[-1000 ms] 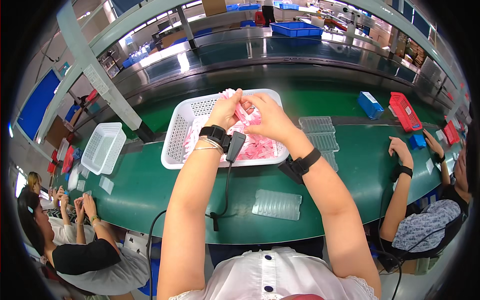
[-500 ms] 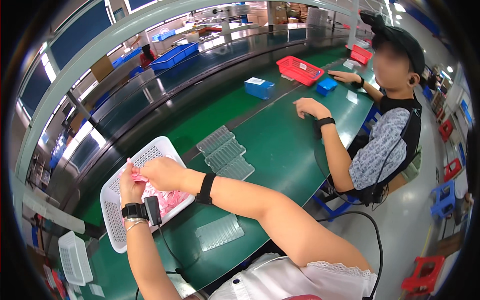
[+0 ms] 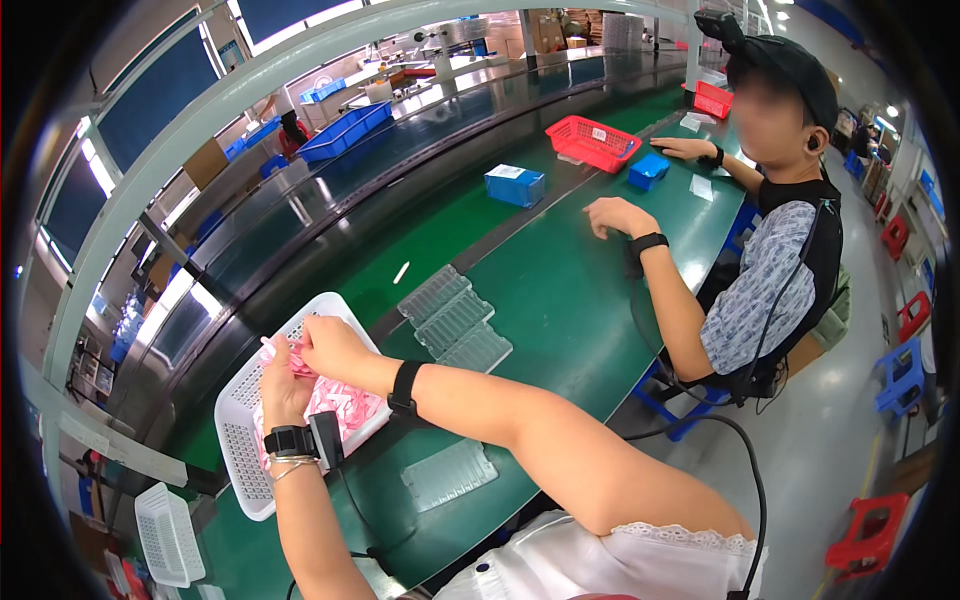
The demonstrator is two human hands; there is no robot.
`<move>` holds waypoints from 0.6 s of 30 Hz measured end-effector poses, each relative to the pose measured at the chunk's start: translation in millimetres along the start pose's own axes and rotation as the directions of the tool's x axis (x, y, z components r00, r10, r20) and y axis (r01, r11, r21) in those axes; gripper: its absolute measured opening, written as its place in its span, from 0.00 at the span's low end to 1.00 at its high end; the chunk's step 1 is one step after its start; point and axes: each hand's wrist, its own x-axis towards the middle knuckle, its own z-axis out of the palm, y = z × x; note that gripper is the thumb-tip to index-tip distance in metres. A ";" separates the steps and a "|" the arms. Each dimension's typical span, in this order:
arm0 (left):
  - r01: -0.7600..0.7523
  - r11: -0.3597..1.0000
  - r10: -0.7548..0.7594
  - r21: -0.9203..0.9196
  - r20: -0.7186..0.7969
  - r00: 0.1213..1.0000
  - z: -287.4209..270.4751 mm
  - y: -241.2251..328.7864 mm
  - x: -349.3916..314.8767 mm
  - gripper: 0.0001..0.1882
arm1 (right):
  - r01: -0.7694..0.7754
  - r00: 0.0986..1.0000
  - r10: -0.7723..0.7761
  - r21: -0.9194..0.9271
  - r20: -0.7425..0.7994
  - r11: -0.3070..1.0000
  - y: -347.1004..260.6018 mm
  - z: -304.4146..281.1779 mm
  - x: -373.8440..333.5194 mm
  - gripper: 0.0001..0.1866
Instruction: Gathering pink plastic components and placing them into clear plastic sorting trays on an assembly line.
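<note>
A white perforated plastic basket (image 3: 240,455) stands at the left of the green table, holding a heap of small pink and white pieces (image 3: 345,408). Over it my left hand (image 3: 285,393) is closed around several of these pieces, which poke out above the fingers. My right hand (image 3: 335,350) is beside it, palm down, with its fingers bent together at the pink pieces in the left. Whether the right fingertips grip a piece is hard to make out. Clear ribbed plastic trays (image 3: 450,315) lie to the right of the basket, and another clear tray (image 3: 450,475) lies nearer me.
A co-worker (image 3: 780,220) sits at the right with both hands on the table. Near them are a red basket (image 3: 592,143), a small blue box (image 3: 648,172) and a larger blue box (image 3: 514,186). A small white stick (image 3: 401,272) lies on the green belt. Another white basket (image 3: 168,535) stands lower left.
My view has shifted slightly. Both hands stay together over the basket, the right now more on top of the pink pieces. A small white stick now shows on the belt.
</note>
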 end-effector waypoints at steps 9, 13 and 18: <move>0.006 0.996 0.009 0.090 -0.163 0.987 -58.5 3.7 22.7 0.08 | 0.233 0.837 -0.116 -0.157 0.534 0.960 -23.9 -23.7 5.3 0.29; 0.095 0.975 -0.131 0.203 0.176 0.976 11.8 3.6 -32.7 0.13 | 0.549 0.739 -0.277 -0.311 0.614 0.776 -35.3 -31.5 -2.4 0.63; 0.093 0.935 -0.143 0.343 0.122 0.982 -15.2 -0.7 -9.1 0.05 | 0.527 0.718 -0.346 -0.148 0.604 0.837 -15.1 -10.9 8.9 0.48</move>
